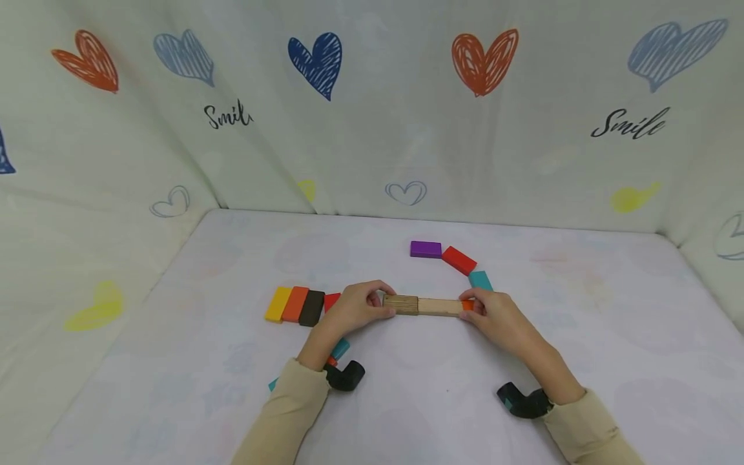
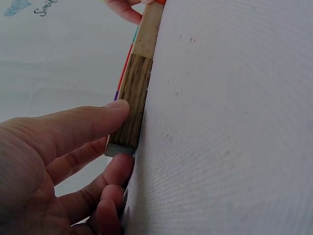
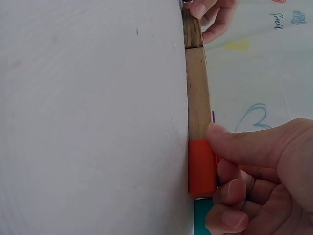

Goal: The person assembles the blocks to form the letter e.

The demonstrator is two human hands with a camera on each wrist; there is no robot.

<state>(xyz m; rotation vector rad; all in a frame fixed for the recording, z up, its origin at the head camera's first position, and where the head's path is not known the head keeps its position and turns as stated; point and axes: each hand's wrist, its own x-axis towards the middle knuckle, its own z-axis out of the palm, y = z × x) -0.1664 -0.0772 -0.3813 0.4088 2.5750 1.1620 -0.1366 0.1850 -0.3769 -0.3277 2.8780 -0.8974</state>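
A row on the white table joins a dark-grained wooden block (image 1: 401,305), a light wooden block (image 1: 438,307) and an orange block (image 3: 202,166), end to end. At the row's left end my left hand (image 1: 357,305) pinches the dark-grained block, thumb on its near side; a greyish end face shows in the left wrist view. My right hand (image 1: 494,320) pinches the orange block at the right end, its thumb tip beside the joint with the light block. Close to the right fingers lies a teal block (image 1: 480,280). My fingers partly hide both ends of the row.
Behind the row, a purple block (image 1: 426,249) and a red block (image 1: 459,260) curve toward the teal one. Left of my left hand lie yellow (image 1: 278,304), orange (image 1: 295,304) and dark (image 1: 312,308) blocks. My left arm partly covers more blocks. A printed curtain (image 1: 372,142) hangs behind.
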